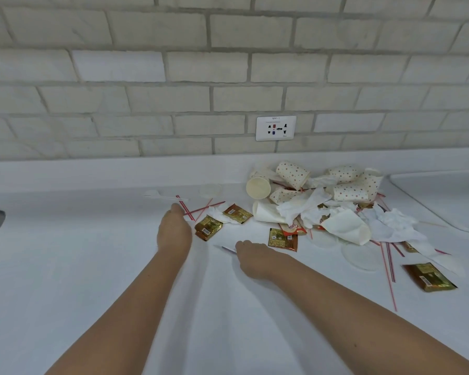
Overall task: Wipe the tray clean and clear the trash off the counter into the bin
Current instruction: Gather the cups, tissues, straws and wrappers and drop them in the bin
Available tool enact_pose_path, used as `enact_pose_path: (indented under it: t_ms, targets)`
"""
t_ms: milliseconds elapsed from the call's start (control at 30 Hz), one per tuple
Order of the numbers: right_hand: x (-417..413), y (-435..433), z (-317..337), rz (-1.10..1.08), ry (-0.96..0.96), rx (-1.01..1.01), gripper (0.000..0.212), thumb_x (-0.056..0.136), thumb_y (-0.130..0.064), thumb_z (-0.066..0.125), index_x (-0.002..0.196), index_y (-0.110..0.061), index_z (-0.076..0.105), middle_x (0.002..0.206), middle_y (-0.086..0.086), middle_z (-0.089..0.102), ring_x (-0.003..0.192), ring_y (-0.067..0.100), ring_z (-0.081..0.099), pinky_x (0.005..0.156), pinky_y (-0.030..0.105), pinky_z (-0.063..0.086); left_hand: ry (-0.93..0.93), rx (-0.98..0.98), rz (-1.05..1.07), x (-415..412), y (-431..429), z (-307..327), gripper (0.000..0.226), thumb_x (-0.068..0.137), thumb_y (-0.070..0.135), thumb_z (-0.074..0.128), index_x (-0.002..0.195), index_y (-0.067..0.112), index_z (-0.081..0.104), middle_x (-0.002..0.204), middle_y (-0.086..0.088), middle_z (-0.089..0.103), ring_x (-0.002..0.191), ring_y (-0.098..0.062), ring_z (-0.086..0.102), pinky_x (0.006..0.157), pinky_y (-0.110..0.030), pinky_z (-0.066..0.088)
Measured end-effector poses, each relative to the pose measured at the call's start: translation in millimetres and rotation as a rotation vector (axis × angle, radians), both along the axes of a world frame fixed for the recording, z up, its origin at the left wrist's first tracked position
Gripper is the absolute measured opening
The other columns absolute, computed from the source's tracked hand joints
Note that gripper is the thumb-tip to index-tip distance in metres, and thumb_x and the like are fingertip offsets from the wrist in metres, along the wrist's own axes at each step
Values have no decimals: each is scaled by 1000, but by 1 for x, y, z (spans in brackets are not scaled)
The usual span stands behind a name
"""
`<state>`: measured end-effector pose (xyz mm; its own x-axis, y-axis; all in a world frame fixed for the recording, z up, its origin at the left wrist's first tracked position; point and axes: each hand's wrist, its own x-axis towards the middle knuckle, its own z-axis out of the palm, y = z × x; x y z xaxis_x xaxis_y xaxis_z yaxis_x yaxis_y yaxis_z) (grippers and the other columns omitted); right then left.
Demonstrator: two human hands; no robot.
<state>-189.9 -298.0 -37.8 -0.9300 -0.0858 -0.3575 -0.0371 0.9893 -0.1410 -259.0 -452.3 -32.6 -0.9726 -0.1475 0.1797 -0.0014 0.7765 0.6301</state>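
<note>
Gathering loose trash looks like the step in hand; whether the wipe is done I can't judge from here. The left hand (174,228) lies on the white surface (92,266) w/ fingers stretched fwd, holding nothing I can see, tips touching or just short of the red straws (186,211). The right hand (255,259) rests nearby, knuckles up. A thin blue stick (225,249) pokes out at its fingertips, but pinched or only touched, can't tell.

The main trash pile (317,201) sits to the right by the wall: dotted paper cups (293,174), crumpled napkins (303,204), clear lids (359,257). Brown sachets (208,227) lie scattered btwn hands & pile. The tray (444,196) is at the far right edge, only partly in view, just beside the pile. No bin in view.

Nxt move calls for raking the strays (straws, sachets, stick) toward the pile or into one handful. The straws are thin & flat on the surface, so prob. a slide-and-pinch, not a straight lift. Napkins & cups are light; a loose armful may shed bits on the way to the bin.
</note>
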Motion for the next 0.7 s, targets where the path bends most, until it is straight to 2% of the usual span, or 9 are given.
enact_pose_path:
  t_ms: [67, 167, 233, 367, 400, 500, 567, 633, 700]
  targets:
    - [-5, 7, 7, -38, -22, -73, 34, 94, 1, 33, 128, -1, 36, 118, 14, 46, 98, 29, 53, 74, 32, 40, -7, 50, -81, -4, 12, 1, 34, 88, -8, 33, 117, -1, 50, 109, -22, 58, 97, -35, 56, 75, -37, 44]
    - [-16, 21, 18, -67, 1, -131, 32, 93, 5, 37, 124, -3, 37, 79, 2, 39, 63, 15, 39, 50, 22, 27, -75, 21, -210, -12, 24, -9, 30, 95, 9, 44, 122, -1, 49, 120, -21, 56, 111, -33, 52, 87, -35, 41]
    - [-25, 26, 22, -103, 104, -178, 18, 96, 0, 34, 109, -14, 35, 75, 2, 38, 61, 17, 37, 48, 20, 24, -150, -47, -273, -16, 27, -17, 41, 94, 21, 51, 130, 2, 44, 130, -17, 49, 119, -31, 48, 94, -34, 39]
    - [-43, 23, 16, -272, 277, -391, 7, 100, -8, 29, 96, -12, 33, 70, 3, 43, 60, 17, 42, 52, 29, 31, -247, -194, -305, -20, 30, -24, 50, 92, 31, 55, 133, 7, 40, 132, -15, 37, 114, -32, 52, 91, -34, 44]
    - [-47, 21, 14, -318, 318, -445, 9, 102, -16, 29, 95, -11, 33, 72, 6, 46, 63, 19, 45, 57, 30, 34, -270, -218, -304, -20, 30, -22, 48, 91, 32, 56, 130, 6, 42, 132, -15, 35, 112, -33, 54, 89, -34, 45]
    - [-59, 14, 13, -411, 299, -567, 43, 97, -52, 31, 90, -11, 42, 78, 8, 54, 73, 25, 52, 68, 31, 39, -309, -266, -290, -23, 31, -21, 41, 93, 29, 53, 124, 4, 47, 134, -16, 31, 111, -33, 54, 89, -33, 44]
    - [-64, 5, 15, -363, 216, -551, 58, 87, -68, 36, 78, -12, 49, 63, 4, 55, 64, 22, 56, 68, 32, 45, -324, -269, -303, -23, 34, -19, 35, 94, 25, 49, 125, 8, 49, 134, -14, 36, 118, -32, 48, 91, -31, 42]
    - [-65, -5, 12, -296, 203, -525, 69, 78, -77, 41, 64, -10, 50, 57, 3, 56, 60, 19, 57, 69, 30, 48, -305, -210, -325, -22, 34, -19, 33, 95, 20, 46, 127, 12, 50, 132, -12, 48, 115, -22, 48, 91, -20, 42]
    - [-62, -12, 8, -259, 237, -479, 69, 77, -77, 43, 54, -12, 44, 54, 0, 49, 55, 15, 50, 59, 27, 41, -351, -72, -345, -28, 37, -26, 35, 93, 11, 52, 128, 7, 51, 131, -12, 54, 80, -1, 52, 62, 3, 41]
